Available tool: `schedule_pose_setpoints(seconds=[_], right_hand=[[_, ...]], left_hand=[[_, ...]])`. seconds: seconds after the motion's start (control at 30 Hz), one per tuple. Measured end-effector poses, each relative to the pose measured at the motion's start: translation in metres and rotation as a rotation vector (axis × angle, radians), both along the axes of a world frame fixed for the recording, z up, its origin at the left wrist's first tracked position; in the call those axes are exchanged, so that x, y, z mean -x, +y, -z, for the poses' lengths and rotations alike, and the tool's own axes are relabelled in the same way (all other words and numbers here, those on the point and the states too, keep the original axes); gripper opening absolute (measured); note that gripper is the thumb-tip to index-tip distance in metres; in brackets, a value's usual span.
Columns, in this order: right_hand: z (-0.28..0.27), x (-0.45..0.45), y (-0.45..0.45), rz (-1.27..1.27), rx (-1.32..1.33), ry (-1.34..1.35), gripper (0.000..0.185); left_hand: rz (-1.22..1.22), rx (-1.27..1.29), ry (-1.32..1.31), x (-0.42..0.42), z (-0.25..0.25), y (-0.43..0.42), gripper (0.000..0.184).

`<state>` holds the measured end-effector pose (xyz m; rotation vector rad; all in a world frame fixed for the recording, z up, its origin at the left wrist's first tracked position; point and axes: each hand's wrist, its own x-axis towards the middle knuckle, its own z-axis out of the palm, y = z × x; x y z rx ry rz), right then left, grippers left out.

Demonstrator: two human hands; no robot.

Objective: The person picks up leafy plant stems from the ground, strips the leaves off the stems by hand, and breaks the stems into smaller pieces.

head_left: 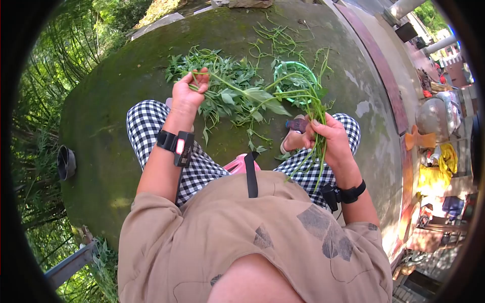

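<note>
Gripping a bunch of green stems (pixel 318 107), the right hand (pixel 331 137) has its fingers wrapped around it; the left hand (pixel 190 91) has its fingers bent together, pinching a leafy stem (pixel 265 97) that stretches toward the bunch; beneath, a heap of leafy greens (pixel 230 95) lies on the mossy ground (pixel 101 131); just beside it sits a green basket (pixel 294 63) holding leaves; loose stems (pixel 283 41) lie scattered farther out.

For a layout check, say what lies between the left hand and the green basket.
In the head view, a heap of leafy greens lies between the left hand and the green basket, with a leafy stem crossing in front.
</note>
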<state>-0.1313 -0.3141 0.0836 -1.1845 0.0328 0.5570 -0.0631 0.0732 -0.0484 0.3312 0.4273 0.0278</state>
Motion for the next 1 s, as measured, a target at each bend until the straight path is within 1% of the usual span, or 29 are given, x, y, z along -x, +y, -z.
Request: schedule_pose_setpoints(seconds=[0.03,0.07,0.1,0.17,0.23,0.27,0.37,0.43,0.5,0.6,0.63,0.67,0.7,0.73,0.77,0.8,0.83,0.9,1.0], right_hand=[[-0.001,-0.004,-0.002,-0.006,0.007,0.0,0.016],[-0.001,-0.007,-0.003,-0.013,0.015,0.0,0.016],[-0.002,-0.009,-0.002,-0.019,0.024,-0.003,0.016],[-0.007,-0.012,0.002,-0.036,0.088,0.049,0.017],[-0.012,-0.018,0.01,-0.053,0.156,0.096,0.018],[-0.007,-0.029,0.015,-0.035,0.148,0.099,0.02],[-0.015,-0.09,0.033,0.016,0.226,-0.033,0.021],[-0.019,-0.158,0.05,0.108,0.36,-0.167,0.039],[-0.015,-0.226,0.062,0.268,0.776,-0.527,0.06],[0.018,-0.277,0.067,0.318,1.513,-1.087,0.067],[0.005,-0.244,0.09,0.148,1.188,-0.912,0.053],[0.022,-0.22,0.106,0.024,1.0,-0.882,0.042],[0.031,-0.185,0.123,-0.17,0.728,-0.706,0.033],[0.041,-0.153,0.135,-0.324,0.522,-0.576,0.028],[0.052,-0.127,0.144,-0.395,0.472,-0.475,0.028],[0.066,-0.111,0.148,-0.417,0.417,-0.372,0.029],[0.068,-0.096,0.151,-0.39,0.417,-0.294,0.026],[0.088,-0.088,0.144,-0.388,0.39,-0.239,0.024],[0.091,-0.091,0.13,-0.398,0.392,-0.159,0.022]], left_hand=[[-0.043,-0.052,0.026,-0.001,-0.01,0.012,0.019],[-0.114,-0.158,0.061,0.0,-0.019,0.024,0.018],[-0.138,-0.21,0.049,0.0,-0.025,0.04,0.018],[-0.16,-0.223,-0.008,-0.003,-0.022,0.075,0.017],[-0.196,-0.284,-0.015,-0.004,-0.018,0.094,0.017],[-0.212,-0.341,0.005,-0.006,-0.011,0.096,0.017],[-0.05,-0.248,-0.084,-0.004,-0.011,0.076,0.017],[0.018,-0.262,-0.036,-0.001,-0.029,0.045,0.015],[0.101,-0.279,-0.043,0.001,-0.029,0.027,0.019],[0.199,-0.226,-0.089,0.001,-0.02,0.007,0.017],[0.229,-0.234,-0.081,0.003,-0.021,0.001,0.017],[0.242,-0.252,-0.065,0.005,-0.025,-0.007,0.017],[0.26,-0.271,-0.05,0.006,-0.028,-0.013,0.018],[0.282,-0.26,-0.051,0.005,-0.025,-0.019,0.018],[0.303,-0.249,-0.052,0.004,-0.023,-0.022,0.018],[0.324,-0.239,-0.052,0.004,-0.02,-0.025,0.018],[0.344,-0.24,-0.034,0.003,-0.016,-0.027,0.018],[0.385,-0.243,-0.003,0.001,-0.01,-0.031,0.018],[0.445,-0.269,0.085,0.0,-0.006,-0.035,0.017]])
